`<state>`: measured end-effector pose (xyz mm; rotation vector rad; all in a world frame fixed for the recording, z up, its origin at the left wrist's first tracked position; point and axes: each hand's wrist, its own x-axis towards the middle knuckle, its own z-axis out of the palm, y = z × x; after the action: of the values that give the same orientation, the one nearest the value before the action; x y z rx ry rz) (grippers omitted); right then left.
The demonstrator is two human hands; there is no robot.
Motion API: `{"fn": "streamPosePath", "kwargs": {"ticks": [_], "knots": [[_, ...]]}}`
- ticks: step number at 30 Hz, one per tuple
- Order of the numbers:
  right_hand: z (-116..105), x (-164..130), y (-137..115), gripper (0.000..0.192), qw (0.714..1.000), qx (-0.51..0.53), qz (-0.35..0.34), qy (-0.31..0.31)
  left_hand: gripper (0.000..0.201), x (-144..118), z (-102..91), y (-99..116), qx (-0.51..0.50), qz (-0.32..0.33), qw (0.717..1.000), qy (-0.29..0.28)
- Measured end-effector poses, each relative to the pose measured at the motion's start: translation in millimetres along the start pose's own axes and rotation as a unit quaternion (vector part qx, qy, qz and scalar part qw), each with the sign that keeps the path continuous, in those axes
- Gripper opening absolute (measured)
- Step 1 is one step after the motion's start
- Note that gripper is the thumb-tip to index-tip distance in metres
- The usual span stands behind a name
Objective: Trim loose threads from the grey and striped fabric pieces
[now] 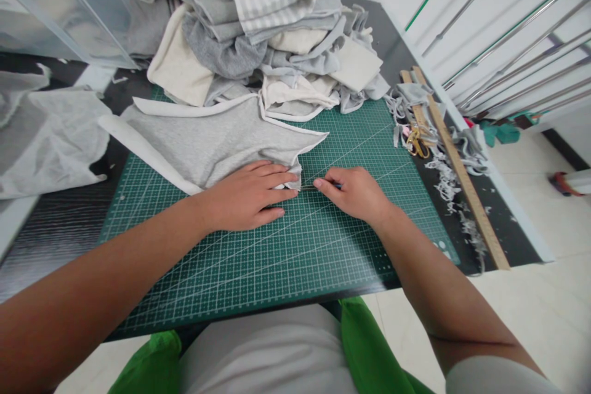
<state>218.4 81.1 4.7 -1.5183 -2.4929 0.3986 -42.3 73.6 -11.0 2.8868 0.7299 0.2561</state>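
Take the gap between the two hands as the centre of the dial, with twelve straight ahead of the person: the grey cloth [198, 135] lies at ten o'clock, spread on the green cutting mat [286, 265] with one narrow corner reaching in toward the centre. The left hand [252, 197], at nine, is palm down and open, fingers loosely spread over that corner; it grips nothing and seems to pin the fabric so the edge cannot shift. The right hand [353, 192], at three, is curled closed around a slim tool [338, 186] whose thin shaft points to nine, at or very near the cloth's edge; the fist hides most of it, so its kind cannot be told. Holding it low over the mat probably steadies the tip. A heap of cloths [226, 52] stands at twelve, perhaps set back for working room. Toward two, yellow-handled scissors [418, 143] lie among scraps [447, 181] beside a wooden ruler [466, 184], likely kept within reach along the table [64, 221].
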Motion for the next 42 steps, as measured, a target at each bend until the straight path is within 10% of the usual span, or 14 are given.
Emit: {"fn": "streamPosePath", "kwargs": {"ticks": [42], "knots": [[5.5,0.1,-4.4,0.040,1.000,0.006,-0.004,0.015,0.043,0.6,1.0,-0.8,0.006,0.003,1.000,0.002]]}}
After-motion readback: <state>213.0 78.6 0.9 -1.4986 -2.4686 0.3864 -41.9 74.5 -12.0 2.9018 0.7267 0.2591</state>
